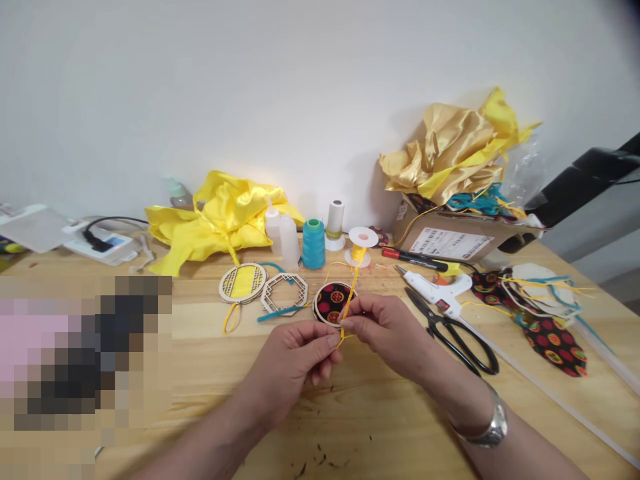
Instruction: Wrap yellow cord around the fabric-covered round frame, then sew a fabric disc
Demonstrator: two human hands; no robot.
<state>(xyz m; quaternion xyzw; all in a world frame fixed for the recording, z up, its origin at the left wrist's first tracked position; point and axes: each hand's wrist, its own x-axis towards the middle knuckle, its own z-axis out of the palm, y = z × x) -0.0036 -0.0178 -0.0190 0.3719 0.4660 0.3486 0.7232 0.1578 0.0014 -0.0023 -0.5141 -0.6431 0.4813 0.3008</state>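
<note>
A yellow cord [351,288] runs from a white spool [358,253] down to both hands. My left hand [305,353] pinches the cord's lower end between thumb and fingers. Just above and to the right, my right hand [373,327] pinches the same cord, and a short loop of it shows between the fingertips. Right behind the hands lies a round wooden frame [316,313] backed with dark patterned fabric [331,301]. An octagonal lattice frame [284,293] with a teal cord lies to its left, beside a round lattice frame [243,283] on yellow cloth.
Black scissors [463,343] and a white glue gun [443,291] lie right of my right hand. Behind stand a teal thread cone [313,245], white bottles [289,241] and crumpled yellow satin [215,223]. A cardboard box [445,233] holds fabric scraps at the back right.
</note>
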